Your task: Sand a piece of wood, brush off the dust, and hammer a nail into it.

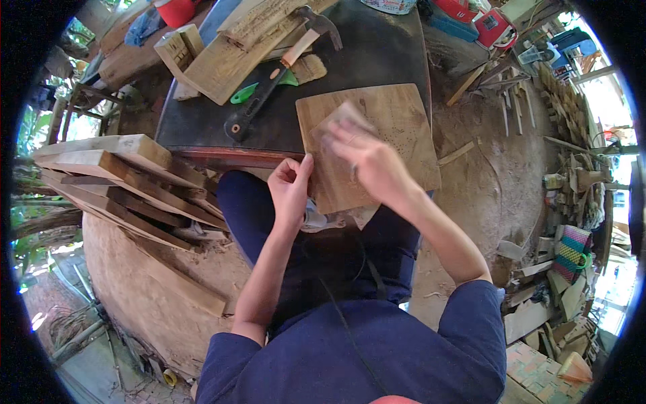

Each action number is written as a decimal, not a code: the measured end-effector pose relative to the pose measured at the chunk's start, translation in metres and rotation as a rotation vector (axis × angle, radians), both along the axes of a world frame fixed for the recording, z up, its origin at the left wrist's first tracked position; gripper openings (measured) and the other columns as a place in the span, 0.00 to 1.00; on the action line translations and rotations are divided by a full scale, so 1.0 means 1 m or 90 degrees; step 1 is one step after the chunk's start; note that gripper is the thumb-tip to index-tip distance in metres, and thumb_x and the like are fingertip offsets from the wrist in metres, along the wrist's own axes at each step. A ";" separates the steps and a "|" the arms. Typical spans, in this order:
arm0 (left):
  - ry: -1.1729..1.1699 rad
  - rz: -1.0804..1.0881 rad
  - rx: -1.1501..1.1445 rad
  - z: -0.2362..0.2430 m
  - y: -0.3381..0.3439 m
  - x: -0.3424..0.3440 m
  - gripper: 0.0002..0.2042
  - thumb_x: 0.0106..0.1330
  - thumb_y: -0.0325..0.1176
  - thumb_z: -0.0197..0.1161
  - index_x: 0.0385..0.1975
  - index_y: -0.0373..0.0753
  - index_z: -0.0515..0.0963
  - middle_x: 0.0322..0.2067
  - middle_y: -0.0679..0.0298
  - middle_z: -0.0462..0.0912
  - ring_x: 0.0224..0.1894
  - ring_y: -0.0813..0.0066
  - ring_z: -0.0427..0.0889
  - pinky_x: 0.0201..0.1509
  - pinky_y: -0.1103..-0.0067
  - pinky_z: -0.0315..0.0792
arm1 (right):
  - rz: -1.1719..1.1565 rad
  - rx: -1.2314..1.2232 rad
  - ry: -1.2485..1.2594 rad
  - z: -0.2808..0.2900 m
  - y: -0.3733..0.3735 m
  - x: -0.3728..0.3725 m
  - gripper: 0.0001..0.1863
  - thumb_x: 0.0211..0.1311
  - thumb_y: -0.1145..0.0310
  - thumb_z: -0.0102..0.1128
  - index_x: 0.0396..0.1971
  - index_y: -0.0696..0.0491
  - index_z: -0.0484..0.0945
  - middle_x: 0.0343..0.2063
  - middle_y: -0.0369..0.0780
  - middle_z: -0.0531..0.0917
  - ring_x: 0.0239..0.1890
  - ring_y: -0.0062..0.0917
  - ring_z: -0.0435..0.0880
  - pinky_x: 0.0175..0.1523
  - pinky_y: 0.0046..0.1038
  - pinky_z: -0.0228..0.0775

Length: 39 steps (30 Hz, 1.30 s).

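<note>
A square wooden board (397, 128) lies partly on the dark table and juts over its near edge toward my lap. Dark specks dot its upper right part. The thumb and fingers of my left hand (291, 187) are closed on the board's left edge. On the board's upper face, my right hand (367, 151) presses a small pale brown sheet (350, 116) that looks like sandpaper. Motion smears its fingers and the sheet. Left of the board, a claw hammer (259, 99) lies on the table, beside a flat brush (309, 69) with a green handle.
Planks (232, 64) are stacked on the table (377, 50) at the far left. More thick boards (121, 165) jut out at my left. A red and blue toolbox (464, 27) stands past the table's far right. Scrap wood (572, 128) lines the right side.
</note>
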<state>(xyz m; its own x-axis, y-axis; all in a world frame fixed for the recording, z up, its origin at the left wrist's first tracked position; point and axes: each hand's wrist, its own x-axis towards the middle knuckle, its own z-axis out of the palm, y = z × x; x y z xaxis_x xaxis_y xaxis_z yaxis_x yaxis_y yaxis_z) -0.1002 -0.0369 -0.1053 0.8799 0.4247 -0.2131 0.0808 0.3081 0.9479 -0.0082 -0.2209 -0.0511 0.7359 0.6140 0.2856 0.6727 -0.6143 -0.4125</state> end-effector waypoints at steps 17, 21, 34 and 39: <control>-0.001 -0.003 -0.010 0.004 -0.002 0.001 0.19 0.73 0.38 0.70 0.21 0.44 0.69 0.17 0.79 0.71 0.19 0.94 0.64 0.23 0.87 0.55 | -0.052 0.015 0.054 0.016 -0.026 0.009 0.22 0.65 0.83 0.47 0.56 0.57 0.82 0.60 0.47 0.82 0.67 0.35 0.78 0.74 0.35 0.68; -0.015 0.013 -0.004 -0.002 -0.003 -0.002 0.19 0.72 0.38 0.70 0.21 0.44 0.69 0.17 0.79 0.71 0.20 0.94 0.64 0.24 0.87 0.55 | -0.192 -0.152 0.114 0.019 -0.011 0.000 0.23 0.67 0.81 0.47 0.58 0.53 0.82 0.63 0.45 0.80 0.66 0.36 0.79 0.71 0.35 0.72; 0.000 0.004 -0.009 0.005 -0.004 -0.002 0.20 0.73 0.38 0.70 0.20 0.44 0.68 0.17 0.79 0.70 0.19 0.94 0.62 0.22 0.86 0.52 | -0.113 -0.052 0.049 0.020 -0.058 -0.057 0.27 0.63 0.84 0.50 0.62 0.52 0.81 0.68 0.47 0.76 0.72 0.42 0.72 0.78 0.37 0.60; 0.000 0.002 -0.005 0.000 -0.006 0.000 0.20 0.73 0.36 0.70 0.19 0.44 0.69 0.18 0.81 0.70 0.21 0.95 0.62 0.24 0.86 0.52 | -0.013 -0.117 0.046 0.026 -0.041 -0.113 0.25 0.66 0.83 0.48 0.60 0.54 0.82 0.65 0.47 0.79 0.71 0.40 0.73 0.76 0.38 0.63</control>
